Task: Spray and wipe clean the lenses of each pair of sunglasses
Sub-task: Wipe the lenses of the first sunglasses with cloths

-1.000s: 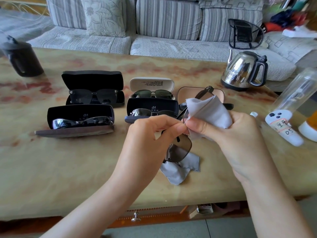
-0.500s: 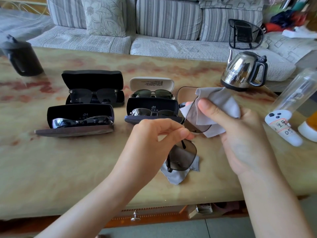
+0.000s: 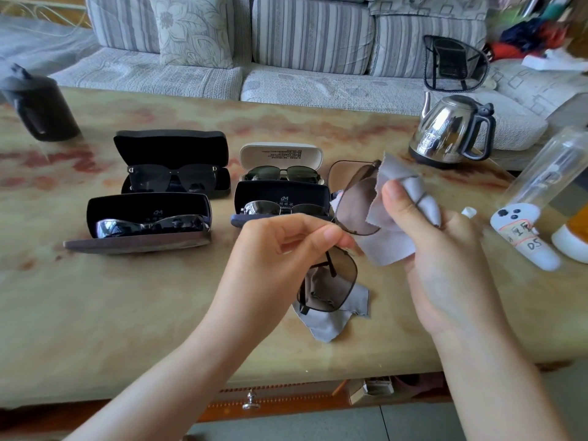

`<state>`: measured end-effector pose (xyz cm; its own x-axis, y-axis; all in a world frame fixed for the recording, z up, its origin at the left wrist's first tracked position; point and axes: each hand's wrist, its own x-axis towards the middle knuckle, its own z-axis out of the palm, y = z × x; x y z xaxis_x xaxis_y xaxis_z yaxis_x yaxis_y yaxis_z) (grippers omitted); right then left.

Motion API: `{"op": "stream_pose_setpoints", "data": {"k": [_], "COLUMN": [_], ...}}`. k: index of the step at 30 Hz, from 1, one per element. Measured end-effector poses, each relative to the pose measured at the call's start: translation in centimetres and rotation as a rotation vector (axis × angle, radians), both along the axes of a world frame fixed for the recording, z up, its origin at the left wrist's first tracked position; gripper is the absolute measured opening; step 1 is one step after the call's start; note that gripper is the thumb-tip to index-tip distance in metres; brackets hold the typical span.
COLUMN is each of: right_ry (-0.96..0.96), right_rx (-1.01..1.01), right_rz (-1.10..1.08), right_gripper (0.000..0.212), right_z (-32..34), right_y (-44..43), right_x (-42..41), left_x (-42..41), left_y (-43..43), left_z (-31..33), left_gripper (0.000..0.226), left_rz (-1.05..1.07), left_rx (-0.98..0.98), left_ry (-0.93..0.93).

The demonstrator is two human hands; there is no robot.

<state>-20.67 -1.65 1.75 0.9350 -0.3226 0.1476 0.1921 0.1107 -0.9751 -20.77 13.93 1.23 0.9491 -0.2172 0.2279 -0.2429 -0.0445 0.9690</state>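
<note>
The left hand [image 3: 280,249] pinches brown sunglasses [image 3: 356,202]; the right hand [image 3: 445,265] grips a grey cloth [image 3: 391,246]. On the marbled counter [image 3: 127,313] a kettle [image 3: 445,132] stands at two o'clock, with a sofa [image 3: 318,87] at twelve.

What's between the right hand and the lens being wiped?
A grey cloth, held by the right hand against the sunglasses' upper lens, seen in the head view.

Marble table [image 3: 127,313], glasses cases [image 3: 171,148], kettle [image 3: 445,135], cloth [image 3: 327,326]

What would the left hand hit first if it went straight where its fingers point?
Probably the grey cloth in the right hand: the left hand, pinching the sunglasses, points right at it. Depth gap unclear.
</note>
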Motion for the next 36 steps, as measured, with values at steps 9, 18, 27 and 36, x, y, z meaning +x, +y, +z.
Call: {"op": "stream_pose_setpoints", "data": {"k": [9,18,27,36], "right_ry": [0.042,0.028,0.139,0.287], "right_rx": [-0.1,-0.203,-0.406,-0.79], "right_rz": [0.059,0.052,0.163,0.252], "right_gripper": [0.047,0.026,0.012,0.019], "right_z": [-0.3,0.2,0.2,-2.6], "right_y": [0.8,0.6,-1.3,-4.3], "right_x": [-0.7,-0.7,-0.5,1.3], "left_x": [0.4,0.9,1.4,2.4], "left_y": [0.6,1.1,2.1,3.9], "left_z": [0.5,0.7,1.2,2.5], "left_gripper": [0.016,0.018,0.021,0.023], "left_rz": [0.048,0.059,0.124,0.067], "left_rx": [-0.012,0.083,0.255,0.326], "left_ry": [-0.011,-0.004,-0.048,-0.018]}}
